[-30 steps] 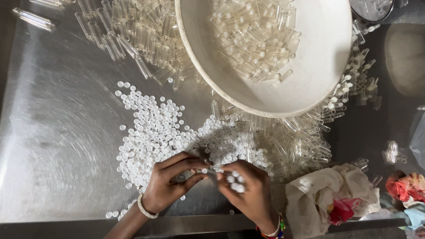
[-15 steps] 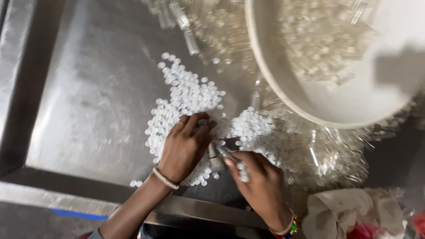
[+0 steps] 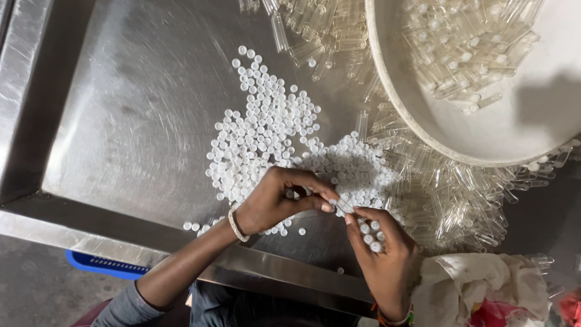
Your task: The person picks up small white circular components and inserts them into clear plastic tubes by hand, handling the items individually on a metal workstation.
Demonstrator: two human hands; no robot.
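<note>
A spread of small white round caps (image 3: pixel 266 130) lies on a steel table (image 3: pixel 121 121). My left hand (image 3: pixel 275 200) pinches a small clear tube near its fingertips, over the near edge of the caps. My right hand (image 3: pixel 378 245) is cupped palm up with several white caps in it, and its fingertips meet the left hand's at the tube. Clear plastic tubes (image 3: pixel 448 200) lie heaped to the right of the caps.
A big white bowl (image 3: pixel 423 121) at the upper right holds many clear tubes. More tubes (image 3: pixel 302 30) lie at the table's far side. A crumpled white cloth (image 3: pixel 484 284) sits at the lower right. A blue crate edge (image 3: pixel 103 263) shows below the table's raised front rim.
The view has swung to the left and closer, so the bowl sits further right. Both hands stay together at the caps' near edge, fingers working the tube.
</note>
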